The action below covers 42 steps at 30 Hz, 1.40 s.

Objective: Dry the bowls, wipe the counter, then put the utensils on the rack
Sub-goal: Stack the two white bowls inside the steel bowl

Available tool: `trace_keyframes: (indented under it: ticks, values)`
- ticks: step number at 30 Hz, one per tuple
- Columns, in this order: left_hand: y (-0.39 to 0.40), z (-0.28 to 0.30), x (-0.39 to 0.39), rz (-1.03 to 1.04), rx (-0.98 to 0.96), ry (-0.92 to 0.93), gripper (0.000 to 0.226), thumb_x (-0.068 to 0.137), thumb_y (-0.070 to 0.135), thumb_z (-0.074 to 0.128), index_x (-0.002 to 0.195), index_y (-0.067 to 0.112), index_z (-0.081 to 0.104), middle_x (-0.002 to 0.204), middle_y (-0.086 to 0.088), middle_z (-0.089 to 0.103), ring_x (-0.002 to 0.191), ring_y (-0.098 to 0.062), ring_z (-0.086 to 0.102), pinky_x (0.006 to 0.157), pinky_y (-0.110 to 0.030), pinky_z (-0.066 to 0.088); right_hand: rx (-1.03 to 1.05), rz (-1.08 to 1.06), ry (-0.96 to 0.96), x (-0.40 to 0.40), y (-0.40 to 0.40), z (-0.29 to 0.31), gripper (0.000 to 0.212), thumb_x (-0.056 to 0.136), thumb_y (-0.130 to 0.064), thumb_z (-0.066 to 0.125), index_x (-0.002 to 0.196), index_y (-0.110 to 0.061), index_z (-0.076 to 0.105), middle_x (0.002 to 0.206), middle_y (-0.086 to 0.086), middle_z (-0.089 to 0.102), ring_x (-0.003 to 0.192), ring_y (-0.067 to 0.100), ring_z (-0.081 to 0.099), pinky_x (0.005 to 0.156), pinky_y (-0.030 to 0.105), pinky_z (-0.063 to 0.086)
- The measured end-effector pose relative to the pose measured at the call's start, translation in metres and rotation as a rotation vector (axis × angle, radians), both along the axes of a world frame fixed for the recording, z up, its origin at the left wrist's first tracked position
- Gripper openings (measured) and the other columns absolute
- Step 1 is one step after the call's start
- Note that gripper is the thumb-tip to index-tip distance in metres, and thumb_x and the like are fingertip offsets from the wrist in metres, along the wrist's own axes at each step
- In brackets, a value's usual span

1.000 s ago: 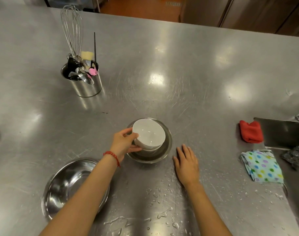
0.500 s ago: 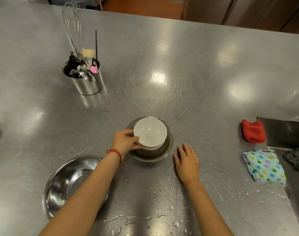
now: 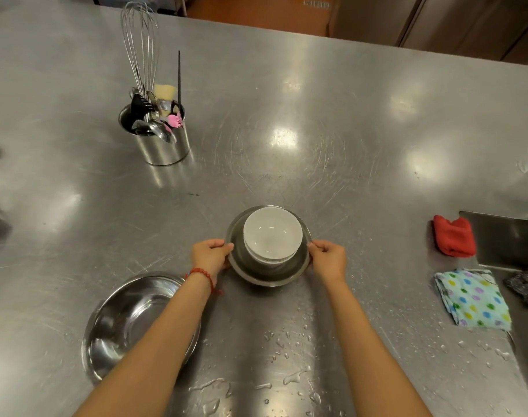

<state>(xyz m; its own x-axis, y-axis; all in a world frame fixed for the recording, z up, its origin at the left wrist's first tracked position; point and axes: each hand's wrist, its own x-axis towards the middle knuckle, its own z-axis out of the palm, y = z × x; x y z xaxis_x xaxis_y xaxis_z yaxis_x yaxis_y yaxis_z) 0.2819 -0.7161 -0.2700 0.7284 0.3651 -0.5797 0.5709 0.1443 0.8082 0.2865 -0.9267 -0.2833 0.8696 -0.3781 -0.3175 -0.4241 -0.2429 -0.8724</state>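
— Steel on steel: what are the hands doing at the counter [image 3: 332, 121]?

— Both grip the rim of a steel bowl [image 3: 268, 273] at centre, the left hand [image 3: 210, 256] on its left edge, the right hand [image 3: 329, 260] on its right, fingers curled over the lip. White bowls [image 3: 271, 233] sit stacked inside it.

— And around that steel bowl?

— A second, wider metal bowl [image 3: 127, 323] lies just to its near left, partly under the left forearm. Water droplets [image 3: 287, 377] dot the counter on its near side. Far to its left rear stands a metal utensil holder [image 3: 163, 145] with a whisk [image 3: 139, 46], spoons and a pink tool. Well to its right lie a red cloth [image 3: 454, 236] and, nearer the camera, a polka-dot cloth [image 3: 472, 299], both beside a sink [image 3: 509, 239].
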Motion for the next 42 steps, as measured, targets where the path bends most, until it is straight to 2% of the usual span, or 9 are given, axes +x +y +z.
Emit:
trace_keyframes:
  ticks: [6,9,12,17,23,27,32,37,42]
  values:
    - [0.006,0.015,-0.006,0.057,-0.053,-0.109,0.024,0.080,-0.005,0.063,0.103,-0.010,0.060,0.067,-0.007,0.058,0.057,-0.016,0.057,0.046,-0.020,0.053,0.007,0.031,-0.093,0.002,0.002,0.018,0.028,0.080,0.000,0.055,0.054,-0.008,0.049,0.054,0.007,0.036,0.058,0.018,0.031,0.055,0.027,0.028]
    - [0.016,0.031,-0.009,0.089,-0.093,-0.179,0.015,0.080,-0.008,0.061,0.095,-0.006,0.060,0.054,-0.005,0.062,0.040,-0.005,0.058,0.041,-0.017,0.052,0.001,0.063,-0.141,0.004,0.006,0.039,0.034,0.079,-0.004,0.057,0.048,-0.014,0.050,0.039,-0.007,0.042,0.043,0.009,0.036,0.045,0.018,0.033]
    - [0.037,0.044,-0.024,0.112,-0.117,-0.209,0.011,0.079,-0.008,0.062,0.086,0.000,0.061,0.045,0.002,0.063,0.038,-0.002,0.058,0.041,-0.017,0.051,0.042,0.080,-0.185,-0.004,0.022,0.055,0.023,0.082,-0.004,0.059,0.063,-0.015,0.065,0.036,-0.013,0.052,0.036,-0.002,0.045,0.041,0.011,0.039]
    - [0.082,0.056,-0.068,0.171,-0.011,-0.199,0.008,0.077,0.000,0.069,0.080,0.007,0.066,0.063,-0.007,0.063,0.049,-0.011,0.060,0.045,-0.017,0.053,0.082,0.158,-0.196,-0.035,0.066,0.057,0.021,0.083,-0.006,0.059,0.067,0.007,0.062,0.050,0.005,0.048,0.050,0.012,0.041,0.048,0.024,0.038]
    - [0.136,0.055,-0.129,0.243,0.081,-0.181,0.006,0.078,0.000,0.067,0.080,0.006,0.066,0.054,-0.002,0.063,0.040,-0.002,0.059,0.043,-0.014,0.052,0.112,0.315,-0.197,-0.072,0.123,0.041,0.022,0.084,-0.007,0.060,0.062,-0.001,0.064,0.051,0.004,0.050,0.050,0.013,0.042,0.050,0.028,0.040]
    - [0.159,0.043,-0.160,0.271,0.144,-0.134,0.007,0.080,-0.001,0.066,0.087,-0.001,0.066,0.059,-0.009,0.058,0.036,-0.002,0.055,0.041,-0.013,0.050,0.080,0.384,-0.138,-0.091,0.151,0.024,0.015,0.086,-0.008,0.060,0.079,-0.004,0.072,0.054,-0.004,0.057,0.049,0.007,0.049,0.053,0.022,0.043]
    - [0.173,0.024,-0.185,0.272,0.204,-0.098,0.016,0.079,-0.002,0.066,0.093,-0.010,0.065,0.055,-0.009,0.057,0.036,-0.001,0.054,0.044,-0.015,0.052,-0.007,0.441,-0.113,-0.107,0.168,0.010,0.017,0.086,-0.010,0.060,0.072,-0.006,0.071,0.058,0.004,0.059,0.055,0.013,0.048,0.059,0.031,0.046]
    - [0.172,0.012,-0.196,0.305,0.228,-0.087,0.019,0.078,-0.001,0.068,0.096,-0.007,0.066,0.060,-0.008,0.061,0.049,-0.017,0.056,0.046,-0.013,0.052,-0.085,0.444,-0.156,-0.118,0.176,0.007,0.011,0.085,-0.008,0.062,0.084,-0.009,0.072,0.067,0.001,0.064,0.058,0.003,0.054,0.061,0.019,0.043]
    - [0.172,0.005,-0.197,0.304,0.303,-0.102,0.023,0.074,0.000,0.072,0.095,-0.005,0.068,0.064,-0.001,0.064,0.054,-0.018,0.060,0.044,-0.011,0.051,-0.169,0.472,-0.218,-0.119,0.177,0.008,0.012,0.086,-0.008,0.061,0.093,-0.007,0.072,0.075,0.001,0.066,0.069,0.015,0.062,0.069,0.020,0.049]
